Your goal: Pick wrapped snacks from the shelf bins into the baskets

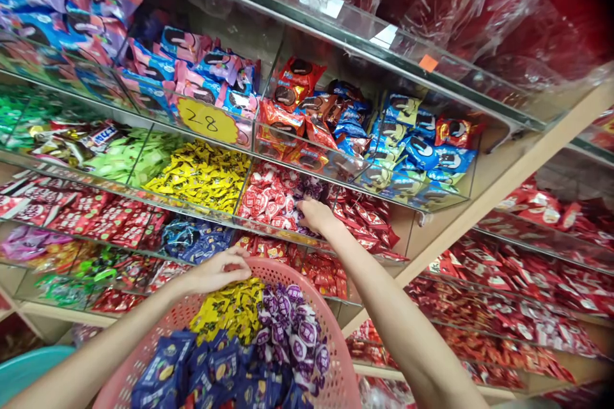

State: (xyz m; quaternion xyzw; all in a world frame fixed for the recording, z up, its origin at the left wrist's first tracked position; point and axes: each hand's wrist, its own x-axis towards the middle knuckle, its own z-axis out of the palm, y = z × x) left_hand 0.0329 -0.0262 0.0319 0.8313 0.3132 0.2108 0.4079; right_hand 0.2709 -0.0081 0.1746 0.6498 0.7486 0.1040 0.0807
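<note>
A pink perforated basket (336,348) fills the bottom centre, holding yellow-wrapped candies (230,311), purple-and-white candies (293,332) and dark blue packets (223,367). Over its far left rim is my left hand (218,270), fingers loosely curled and apart, with nothing seen in them. My right hand (315,216) reaches into a shelf compartment, at the dark purple candies (311,188) beside red-and-white candies (271,198). Its fingers are bent down among the wrappers; what they hold, if anything, is hidden.
Glass-fronted shelves (288,156) of wrapped sweets slope across the view. A yellow tag (207,120) reading 28 hangs on one ledge. A wooden upright (503,185) stands to the right, with more red packets beyond. A turquoise basin (33,374) shows at lower left.
</note>
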